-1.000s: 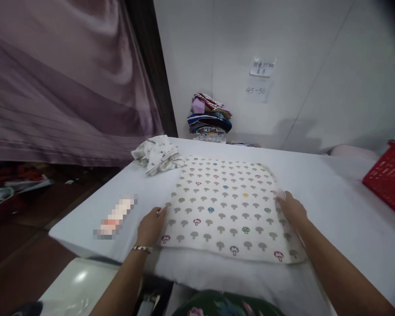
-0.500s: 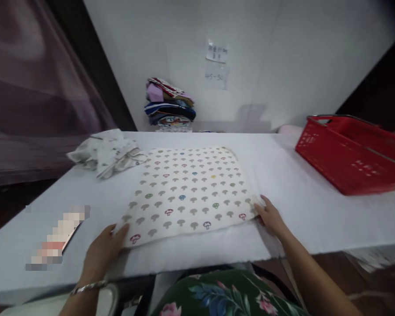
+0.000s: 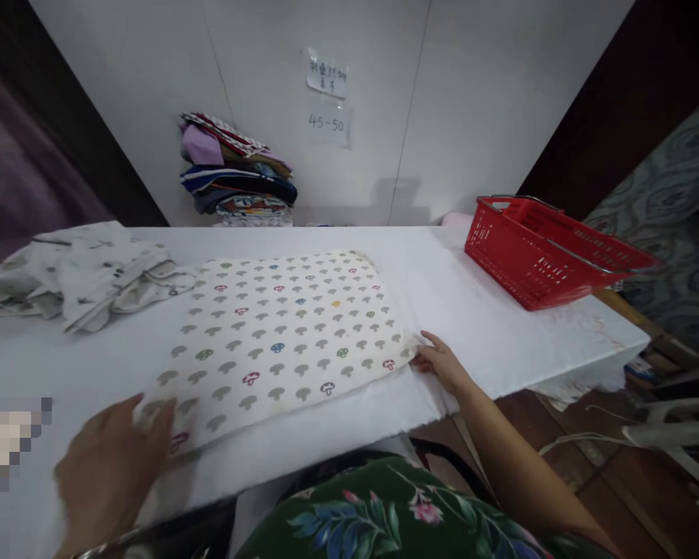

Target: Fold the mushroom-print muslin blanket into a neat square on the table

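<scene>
A cream cloth (image 3: 291, 326) printed with grey and coloured mushrooms lies spread out on the white-covered table (image 3: 443, 310). Its near left corner is between the thumb and fingers of my left hand (image 3: 113, 458), which is slightly blurred. At the near right corner, my right hand (image 3: 443, 361) pinches the edge, thumb and fingertips together. The cloth is mostly flat, and its near edge runs slantwise between my two hands. Close to its far left corner sits a crumpled white cloth (image 3: 102, 272) with a dark leafy pattern.
Folded fabrics (image 3: 238, 171) are stacked at the back against the wall. A red plastic basket (image 3: 536, 256) stands at the right end of the table. Paper notes (image 3: 329, 120) are taped to the wall. A pixelated patch (image 3: 3, 450) covers something at the left.
The view has swung to the right, so the table's right end and the floor beyond now show. Both hands stay at the cloth's near corners, and the cloth lies much as before.
</scene>
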